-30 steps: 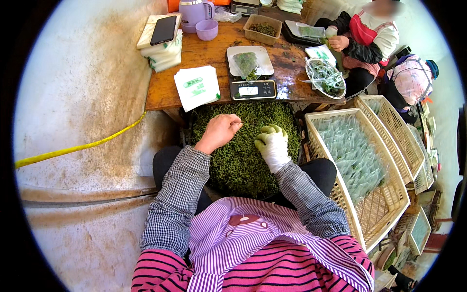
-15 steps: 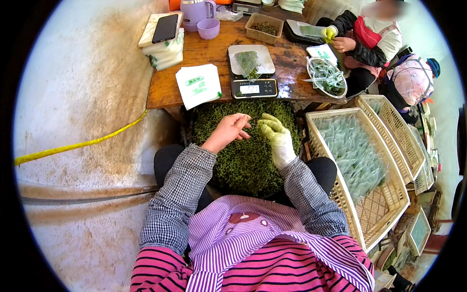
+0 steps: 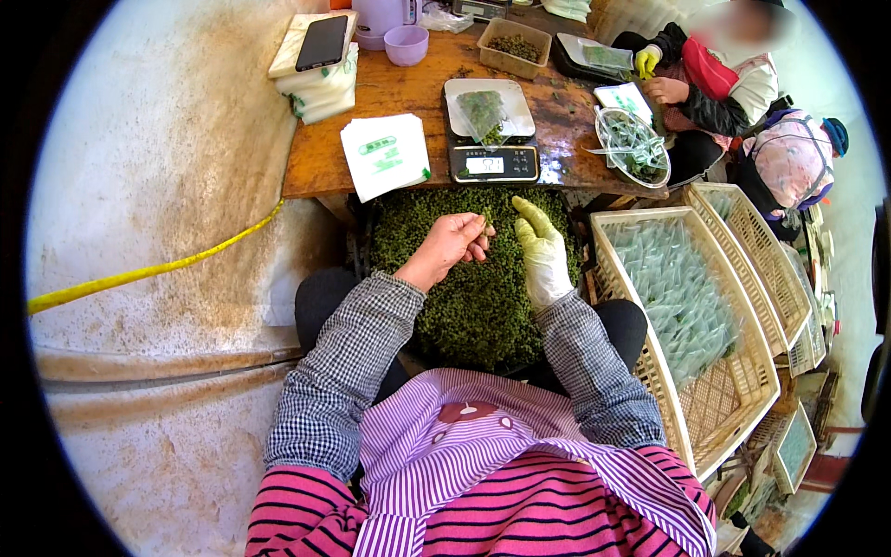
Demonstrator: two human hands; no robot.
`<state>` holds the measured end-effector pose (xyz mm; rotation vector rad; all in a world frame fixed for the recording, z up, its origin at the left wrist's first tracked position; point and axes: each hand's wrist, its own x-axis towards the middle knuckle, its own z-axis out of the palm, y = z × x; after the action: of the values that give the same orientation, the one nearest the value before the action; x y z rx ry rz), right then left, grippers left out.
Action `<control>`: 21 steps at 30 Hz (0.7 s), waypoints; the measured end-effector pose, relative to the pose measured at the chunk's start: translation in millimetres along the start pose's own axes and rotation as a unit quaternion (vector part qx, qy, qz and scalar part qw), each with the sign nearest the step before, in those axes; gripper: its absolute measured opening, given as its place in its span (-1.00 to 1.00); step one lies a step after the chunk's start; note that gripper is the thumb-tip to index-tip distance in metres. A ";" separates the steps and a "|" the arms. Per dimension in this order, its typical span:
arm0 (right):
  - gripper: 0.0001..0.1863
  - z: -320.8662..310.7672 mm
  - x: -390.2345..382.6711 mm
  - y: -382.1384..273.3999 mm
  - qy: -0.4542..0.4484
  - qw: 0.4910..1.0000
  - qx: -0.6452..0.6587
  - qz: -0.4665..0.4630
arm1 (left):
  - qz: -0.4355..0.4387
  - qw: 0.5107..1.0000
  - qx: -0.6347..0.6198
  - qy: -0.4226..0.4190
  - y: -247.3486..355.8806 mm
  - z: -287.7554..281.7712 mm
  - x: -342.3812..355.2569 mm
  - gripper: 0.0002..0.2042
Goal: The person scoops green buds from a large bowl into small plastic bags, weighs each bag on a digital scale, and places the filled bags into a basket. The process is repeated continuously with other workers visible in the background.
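Over a big heap of small dark-green leafy sprigs (image 3: 473, 316), my bare left hand (image 3: 450, 246) is closed in a pinch. A tiny greenish bit, apparently a sprig, shows at its fingertips. Beside it, my right hand (image 3: 541, 251) wears a white glove stained yellow-green. Its fingers are stretched out and hold nothing I can see. Just beyond both hands, at the table's near edge, stands a digital scale (image 3: 492, 121) with a lit display. On its plate lies a clear plastic bag (image 3: 483, 113) with some greens in it.
Flat printed bags (image 3: 382, 153) lie left of the scale, near a phone (image 3: 322, 44) on stacked bags. A basket (image 3: 634, 148) of greens stands right. Crates (image 3: 691, 446) with filled bags line my right side. A co-worker (image 3: 715, 84) sits at the far right.
My left fingers have closed into a pinch. My right hand has moved slightly right, away from the left, with its fingers straighter. The view has shifted slightly.
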<state>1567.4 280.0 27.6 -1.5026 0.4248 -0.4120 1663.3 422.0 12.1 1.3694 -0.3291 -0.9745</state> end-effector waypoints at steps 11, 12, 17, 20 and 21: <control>-0.76 0.4 10.4 -1.4 -0.105 0.952 -0.271 -0.101 | 0.121 0.969 0.209 0.045 -9.4 3.5 5.0 -0.72; -0.83 3.1 7.8 -9.5 -0.094 0.931 -0.328 -0.133 | 0.161 0.947 0.271 0.066 -11.5 0.9 6.1 -0.72; -0.90 11.5 15.4 -3.9 -0.007 0.922 -0.353 -0.159 | 0.255 0.878 0.378 0.145 -4.5 8.0 3.8 -0.73; -0.89 17.5 29.2 1.3 0.072 0.935 -0.321 -0.132 | 0.288 0.865 0.375 0.170 2.1 9.4 -0.4 -0.73; -0.90 14.8 39.1 1.3 0.082 0.965 -0.243 -0.062 | 0.276 0.877 0.356 0.163 3.8 8.5 -2.0 -0.73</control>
<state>1608.5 272.7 26.0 -1.9866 0.5944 -0.5619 1657.6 417.4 18.1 1.9173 -0.8228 -0.1106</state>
